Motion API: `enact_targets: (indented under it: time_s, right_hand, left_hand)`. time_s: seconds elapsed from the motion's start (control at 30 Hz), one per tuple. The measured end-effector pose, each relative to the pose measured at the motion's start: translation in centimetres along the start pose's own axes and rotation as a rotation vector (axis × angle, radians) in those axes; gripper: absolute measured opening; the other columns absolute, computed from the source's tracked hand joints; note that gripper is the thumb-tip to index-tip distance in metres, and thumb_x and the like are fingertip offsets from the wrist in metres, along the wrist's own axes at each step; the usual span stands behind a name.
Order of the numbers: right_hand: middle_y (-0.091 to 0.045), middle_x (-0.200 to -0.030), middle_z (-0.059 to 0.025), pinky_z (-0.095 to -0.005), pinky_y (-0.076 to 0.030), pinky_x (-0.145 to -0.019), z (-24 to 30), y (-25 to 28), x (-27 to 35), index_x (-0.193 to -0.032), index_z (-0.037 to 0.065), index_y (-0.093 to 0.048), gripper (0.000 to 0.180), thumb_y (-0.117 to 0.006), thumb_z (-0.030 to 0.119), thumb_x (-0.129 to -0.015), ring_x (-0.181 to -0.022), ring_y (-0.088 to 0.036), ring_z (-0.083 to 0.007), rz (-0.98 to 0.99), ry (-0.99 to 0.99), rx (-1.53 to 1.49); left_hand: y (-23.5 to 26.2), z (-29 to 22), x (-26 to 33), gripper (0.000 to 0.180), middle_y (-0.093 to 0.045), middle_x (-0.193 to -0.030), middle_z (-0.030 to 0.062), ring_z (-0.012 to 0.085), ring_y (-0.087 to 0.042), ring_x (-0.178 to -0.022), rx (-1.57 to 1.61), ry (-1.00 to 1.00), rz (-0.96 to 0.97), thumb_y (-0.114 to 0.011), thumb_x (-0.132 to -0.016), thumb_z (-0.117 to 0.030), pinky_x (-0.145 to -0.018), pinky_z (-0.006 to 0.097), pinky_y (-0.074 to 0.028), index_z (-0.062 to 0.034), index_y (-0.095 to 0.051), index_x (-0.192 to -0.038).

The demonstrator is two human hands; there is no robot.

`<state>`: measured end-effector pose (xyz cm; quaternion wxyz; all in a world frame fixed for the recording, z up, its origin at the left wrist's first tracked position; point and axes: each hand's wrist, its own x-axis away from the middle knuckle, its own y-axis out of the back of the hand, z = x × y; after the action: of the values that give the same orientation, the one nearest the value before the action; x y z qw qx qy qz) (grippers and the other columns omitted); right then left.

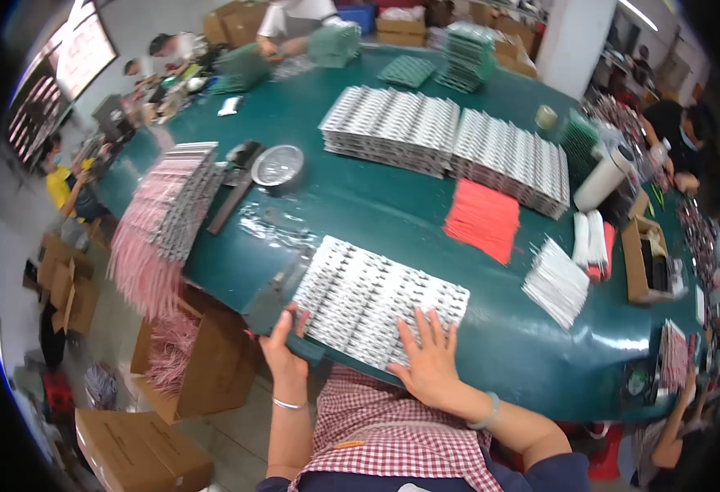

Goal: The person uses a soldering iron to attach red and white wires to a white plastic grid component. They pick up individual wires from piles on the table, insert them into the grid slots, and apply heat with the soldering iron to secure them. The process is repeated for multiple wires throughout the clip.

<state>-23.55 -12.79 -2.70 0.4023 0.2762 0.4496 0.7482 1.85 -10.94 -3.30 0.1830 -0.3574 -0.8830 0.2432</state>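
A white, bumpy moulded panel (376,299) with rows of small dark marks lies near the table's front edge. My right hand (428,361) rests flat on its right part, fingers spread, holding nothing. At the panel's left corner is my left hand (284,351), its thumb and fingers curled around a dark grey-green tool-like thing (266,310). Blur hides this thing's exact kind and part of the grip. Beyond the panel lie a stack of red strips (482,221) and a bundle of white strips (556,284).
Stacked white panels (393,123) stand behind. To the left are panels with pink-and-white strands (163,221), a metal bowl (278,166) and a dark bar (234,199). On the right stand a white bottle (604,178) and an open carton (645,262). A co-worker (294,20) stands across the table.
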Motion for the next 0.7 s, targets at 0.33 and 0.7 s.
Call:
enact_targets:
  time_s: [0.33,0.7]
  right_hand:
    - [-0.029,-0.152,-0.0263,-0.0626,-0.022,-0.113,-1.3,2.2,-1.5,-0.145,0.004,-0.040,0.070,-0.070,0.024,-0.085,-0.142,-0.024,-0.0452,-0.146,0.129,-0.276]
    - [-0.051,-0.121,-0.0185,-0.0465,-0.043,-0.093,-17.0,8.6,0.6,-0.125,0.000,-0.054,0.056,-0.071,-0.005,-0.072,-0.112,-0.050,-0.0381,-0.637,-0.176,0.248]
  left_hand:
    - [1.3,-0.7,-5.8,0.028,-0.060,-0.115,0.0152,0.0316,-0.055,-0.121,-0.037,0.058,-0.008,-0.059,-0.098,-0.014,-0.104,0.058,-0.047,0.0052,-0.053,-0.117]
    - [3.7,-0.1,-9.6,0.030,-0.060,-0.115,0.0125,0.0243,-0.057,-0.117,-0.087,0.028,0.006,-0.061,-0.097,-0.021,-0.103,0.054,-0.048,0.0049,-0.058,-0.112]
